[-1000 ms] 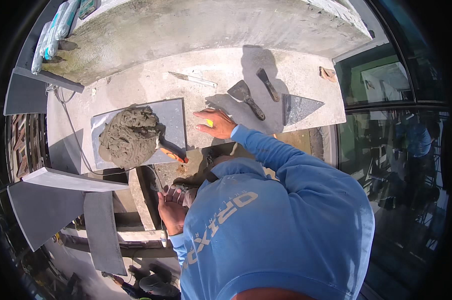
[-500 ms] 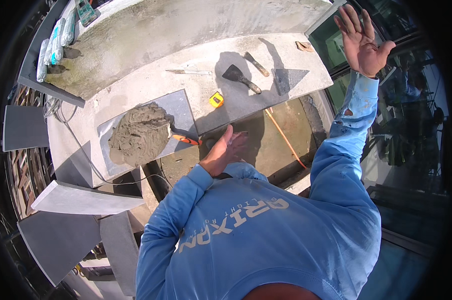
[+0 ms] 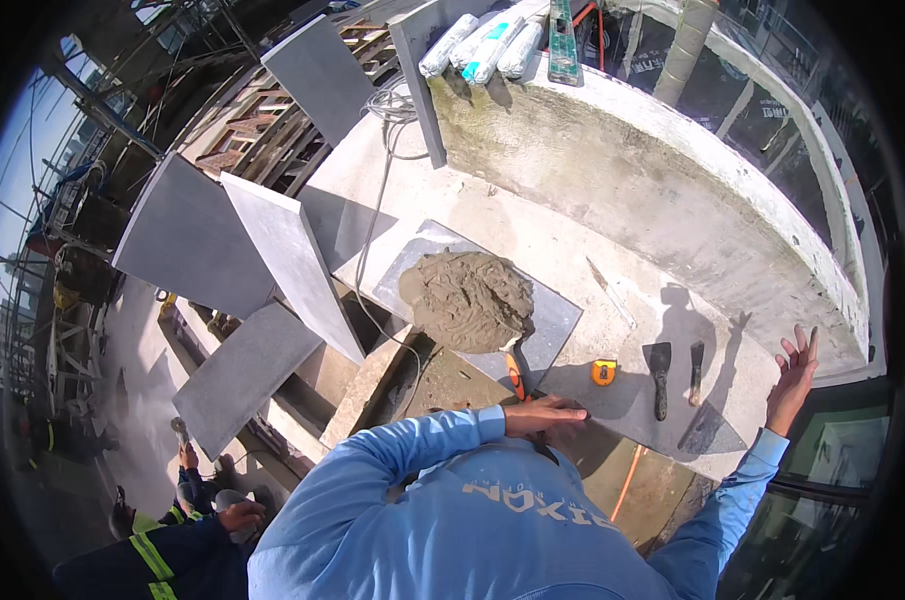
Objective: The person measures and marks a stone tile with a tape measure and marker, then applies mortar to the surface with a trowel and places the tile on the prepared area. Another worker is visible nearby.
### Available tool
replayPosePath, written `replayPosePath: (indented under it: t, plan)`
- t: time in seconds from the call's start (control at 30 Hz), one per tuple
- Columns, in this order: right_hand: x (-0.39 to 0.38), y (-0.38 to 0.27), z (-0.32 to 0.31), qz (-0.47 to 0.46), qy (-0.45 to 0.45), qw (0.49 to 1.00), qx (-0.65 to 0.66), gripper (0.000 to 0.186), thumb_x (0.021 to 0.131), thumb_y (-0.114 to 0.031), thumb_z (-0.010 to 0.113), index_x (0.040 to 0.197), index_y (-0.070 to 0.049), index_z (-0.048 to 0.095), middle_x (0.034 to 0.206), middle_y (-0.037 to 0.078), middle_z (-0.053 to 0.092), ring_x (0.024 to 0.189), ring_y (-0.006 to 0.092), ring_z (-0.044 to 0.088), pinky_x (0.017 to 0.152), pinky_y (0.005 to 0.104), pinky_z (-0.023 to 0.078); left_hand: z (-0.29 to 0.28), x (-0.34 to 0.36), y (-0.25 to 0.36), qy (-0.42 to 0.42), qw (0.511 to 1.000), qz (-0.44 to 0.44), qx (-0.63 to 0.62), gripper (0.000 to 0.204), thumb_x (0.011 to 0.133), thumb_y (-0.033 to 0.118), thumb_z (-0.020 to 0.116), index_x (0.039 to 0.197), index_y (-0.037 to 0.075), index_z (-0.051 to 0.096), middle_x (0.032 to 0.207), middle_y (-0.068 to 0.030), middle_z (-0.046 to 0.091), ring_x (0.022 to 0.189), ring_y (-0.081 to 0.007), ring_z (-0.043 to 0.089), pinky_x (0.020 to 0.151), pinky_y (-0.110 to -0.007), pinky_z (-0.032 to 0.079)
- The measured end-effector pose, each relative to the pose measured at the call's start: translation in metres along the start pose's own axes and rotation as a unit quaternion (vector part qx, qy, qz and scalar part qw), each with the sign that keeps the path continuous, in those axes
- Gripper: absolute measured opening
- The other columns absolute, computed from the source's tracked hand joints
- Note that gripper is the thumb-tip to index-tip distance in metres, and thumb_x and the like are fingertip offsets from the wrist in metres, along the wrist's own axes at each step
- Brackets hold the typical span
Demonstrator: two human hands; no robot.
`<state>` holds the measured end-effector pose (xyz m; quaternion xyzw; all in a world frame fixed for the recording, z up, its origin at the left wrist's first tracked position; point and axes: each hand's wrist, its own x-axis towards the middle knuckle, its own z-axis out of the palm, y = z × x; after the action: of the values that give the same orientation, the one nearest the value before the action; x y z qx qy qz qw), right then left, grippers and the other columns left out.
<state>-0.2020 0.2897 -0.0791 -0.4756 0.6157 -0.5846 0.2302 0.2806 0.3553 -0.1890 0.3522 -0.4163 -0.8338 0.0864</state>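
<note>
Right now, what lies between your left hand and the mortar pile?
In the head view, an orange-handled tool lies between the left hand and the mortar pile, with some bare grey slab beside it.

A pale concrete ledge is curving from the upper centre of the frame toward the lower right. A flat grey tile is lying on it at the centre; a thin grey cable is trailing across it, left of centre. Right of centre, a knife is resting above a yellow tape measure. Farther right, a wide scraper, a narrow scraper and a triangular tile piece are lying.
</note>
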Motion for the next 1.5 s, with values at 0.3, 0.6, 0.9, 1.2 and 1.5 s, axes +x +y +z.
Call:
replayPosePath:
  t: [0.3,0.6,0.9,1.2,1.5]
  plan:
    - [-0.231,-0.047,0.397,-0.054,-0.563,0.783,0.259,0.074,0.101,-0.047,0.05,0.154,0.001,0.032,0.123,0.021,0.062,0.086,0.0217,0.065,0.077,0.0334,0.052,0.038,-0.137,-0.065,0.431,0.794,0.33,-0.273,0.063,0.104,0.046,0.051,0.148,0.001,0.043,0.13,-0.0116,0.061,0.114,-0.0205,0.06,0.095,-0.036,0.047]
    - [-0.252,-0.191,0.509,-0.384,-0.691,0.572,0.218,0.068,0.089,-0.052,0.065,0.134,0.0,0.06,0.127,0.022,0.058,0.117,0.0367,0.058,0.101,0.0433,0.046,0.202,-0.223,-0.187,0.623,0.399,0.546,-0.393,0.066,0.103,0.053,0.046,0.148,0.004,0.039,0.133,-0.0135,0.058,0.116,-0.024,0.06,0.095,-0.041,0.051]
    - [-0.374,-0.326,0.432,-0.602,-0.497,0.499,0.376,0.123,0.058,-0.058,0.092,0.158,-0.028,0.028,0.153,0.025,0.029,0.137,0.0457,0.041,0.105,0.0549,0.045,0.22,-0.318,-0.175,0.799,0.287,0.509,-0.14,0.133,0.062,0.069,0.085,0.16,0.02,0.009,0.157,-0.0197,0.027,0.139,-0.0362,0.039,0.102,-0.051,0.048]
    - [-0.411,-0.352,0.388,-0.58,-0.474,0.558,0.358,0.102,0.073,-0.055,0.085,0.156,-0.023,0.034,0.151,0.026,0.031,0.135,0.0432,0.043,0.103,0.0536,0.048,0.195,-0.397,-0.148,0.761,0.217,0.612,0.017,0.137,0.058,0.069,0.087,0.159,0.012,0.014,0.158,-0.023,0.026,0.136,-0.0404,0.045,0.098,-0.049,0.053]
    - [-0.351,-0.334,0.373,-0.535,-0.416,0.674,0.294,0.101,0.079,-0.064,0.075,0.156,-0.013,0.033,0.15,0.027,0.035,0.127,0.0388,0.052,0.102,0.0495,0.047,0.188,-0.37,-0.189,0.735,0.288,0.596,-0.147,0.111,0.079,0.087,0.05,0.159,0.017,0.017,0.161,-0.0215,0.024,0.143,-0.0458,0.033,0.101,-0.065,0.043]
